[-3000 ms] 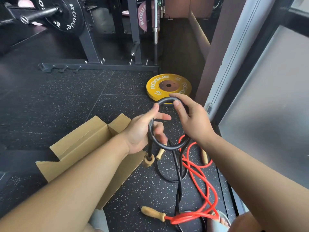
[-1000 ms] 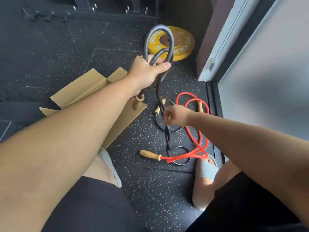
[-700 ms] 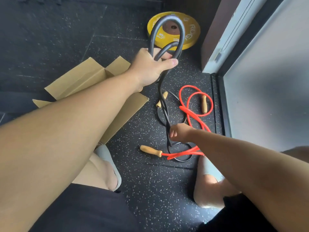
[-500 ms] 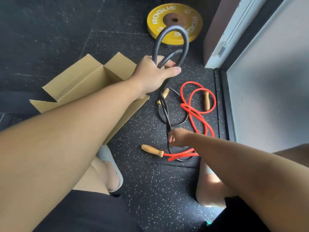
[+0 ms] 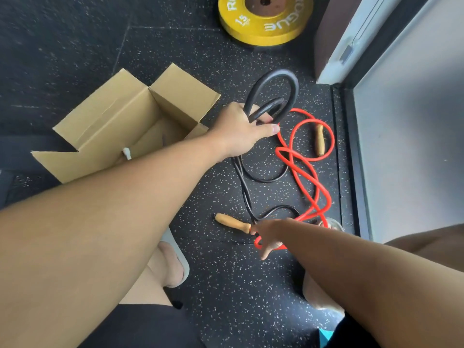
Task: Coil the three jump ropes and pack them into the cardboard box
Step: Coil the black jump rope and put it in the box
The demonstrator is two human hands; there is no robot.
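Coiling of black rope (image 5: 275, 72) underway, left grip (image 5: 238, 133) curled round two loops beside box (image 5: 120, 114), right grip (image 5: 267, 234) low at floor slack, closure unclear, so next needs slack pulled up into another loop; red rope (image 5: 300, 172) waits on floor.

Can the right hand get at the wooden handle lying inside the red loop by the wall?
Probably yes. The handle lies bare on the floor, nothing over it; the right hand is low by the other handle, with only red rope between.
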